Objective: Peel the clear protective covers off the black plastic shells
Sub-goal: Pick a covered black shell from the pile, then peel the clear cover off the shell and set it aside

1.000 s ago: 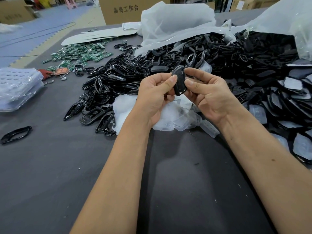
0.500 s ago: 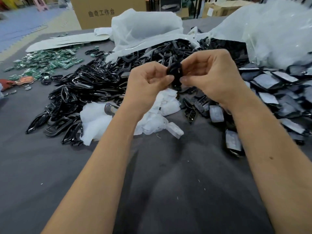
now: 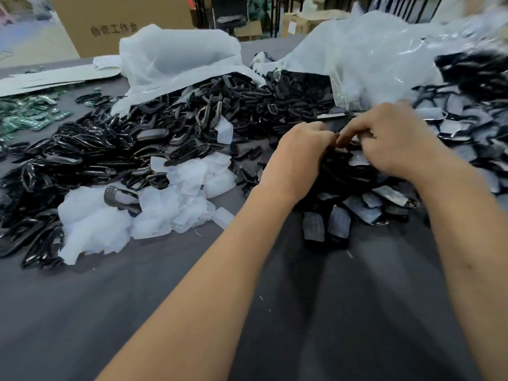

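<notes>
We had our left hand & right hand curled together over the shell pile; couldn't tell what either gripped, too blurry.

- Table: plain dark grey cloth.
- Shells beneath the hands: black under pale, cloudy covers.
- Frames left of the hands: glossy black.
- Peeled covers left of the hands: milky white-blue.
- Boards far left: green.
- Bags beyond the hands: translucent white.
- Box behind: brown, dark printed characters.
</notes>
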`<action>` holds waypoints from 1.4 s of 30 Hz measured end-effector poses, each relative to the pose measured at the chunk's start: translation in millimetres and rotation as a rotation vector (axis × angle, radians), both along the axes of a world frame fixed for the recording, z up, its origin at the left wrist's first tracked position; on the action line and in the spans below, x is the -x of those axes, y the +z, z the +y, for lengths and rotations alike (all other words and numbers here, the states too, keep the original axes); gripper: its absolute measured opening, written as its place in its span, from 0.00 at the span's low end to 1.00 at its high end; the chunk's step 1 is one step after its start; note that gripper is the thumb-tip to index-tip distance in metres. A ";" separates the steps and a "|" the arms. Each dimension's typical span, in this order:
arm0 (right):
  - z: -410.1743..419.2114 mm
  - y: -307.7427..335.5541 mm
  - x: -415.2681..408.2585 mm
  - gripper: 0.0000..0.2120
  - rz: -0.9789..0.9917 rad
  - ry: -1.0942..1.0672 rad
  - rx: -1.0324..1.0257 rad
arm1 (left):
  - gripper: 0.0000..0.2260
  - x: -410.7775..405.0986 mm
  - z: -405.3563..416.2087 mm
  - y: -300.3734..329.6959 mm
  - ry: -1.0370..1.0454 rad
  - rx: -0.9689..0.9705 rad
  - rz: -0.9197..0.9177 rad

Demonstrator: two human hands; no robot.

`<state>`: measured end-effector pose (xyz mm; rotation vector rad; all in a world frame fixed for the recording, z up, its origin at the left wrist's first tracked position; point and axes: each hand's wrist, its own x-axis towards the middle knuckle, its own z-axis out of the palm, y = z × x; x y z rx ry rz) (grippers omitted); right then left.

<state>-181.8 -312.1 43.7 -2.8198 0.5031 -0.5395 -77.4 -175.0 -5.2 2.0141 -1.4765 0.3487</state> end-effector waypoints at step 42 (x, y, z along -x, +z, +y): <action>109.6 -50.6 -149.5 0.09 0.000 0.017 -0.172 | 0.06 -109.1 160.8 -8.4 0.777 0.221 0.342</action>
